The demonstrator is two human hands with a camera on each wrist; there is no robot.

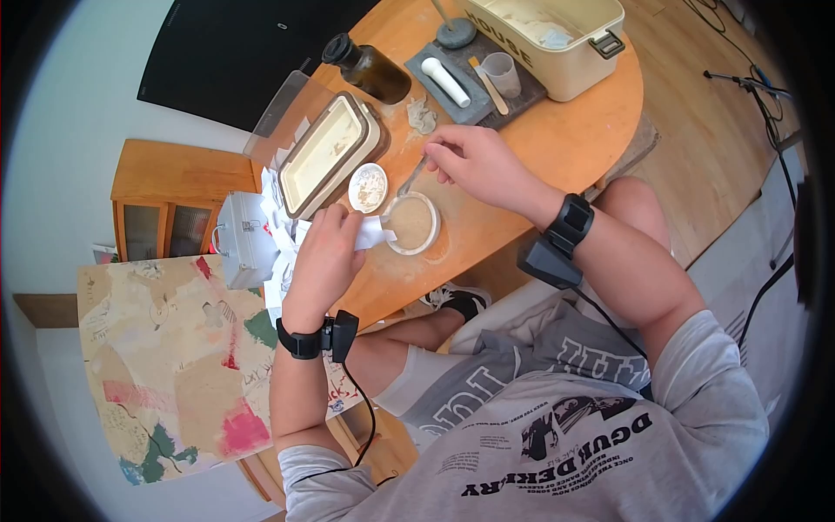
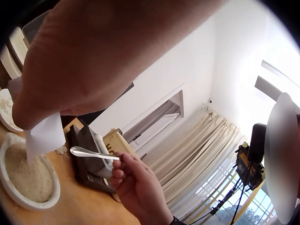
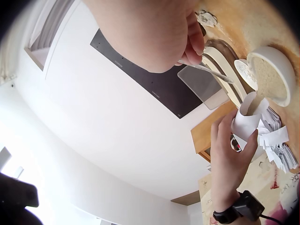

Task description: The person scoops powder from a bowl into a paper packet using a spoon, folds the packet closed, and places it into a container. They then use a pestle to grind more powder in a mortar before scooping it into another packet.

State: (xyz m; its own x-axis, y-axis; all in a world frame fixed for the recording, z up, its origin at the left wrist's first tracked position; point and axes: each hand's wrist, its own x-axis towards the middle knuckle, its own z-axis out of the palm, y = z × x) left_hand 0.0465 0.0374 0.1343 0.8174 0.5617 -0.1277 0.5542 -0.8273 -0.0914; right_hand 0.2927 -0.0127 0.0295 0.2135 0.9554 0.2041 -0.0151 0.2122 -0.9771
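Note:
My left hand (image 1: pixel 326 257) grips a curved piece of white paper (image 2: pixel 46 137), its free end leaning over a round white bowl (image 2: pixel 57 190). Beige powder (image 2: pixel 29 176) fills much of the bowl, and the paper's tip overlaps it in the left wrist view. Between thumb and fingers, my right hand (image 1: pixel 483 170) pinches the handle of a metal spoon (image 2: pixel 88 152). The spoon's head points down toward the bowl's far rim in the head view. Just beyond the bowl lies a small round white dish (image 1: pixel 368 188) with whitish residue.
Folded paper slips (image 1: pixel 277 228) pile up left of the bowl, beside a silver case (image 1: pixel 244 244). Farther back are a cream rectangular container (image 1: pixel 376 139), a dark bottle (image 1: pixel 374 74) and a crumpled wad (image 1: pixel 422 117). A white pestle-like rod (image 1: pixel 445 83), plastic cup (image 1: pixel 502 73), brush (image 1: pixel 489 87) and cream bin (image 1: pixel 574 74) stand right.

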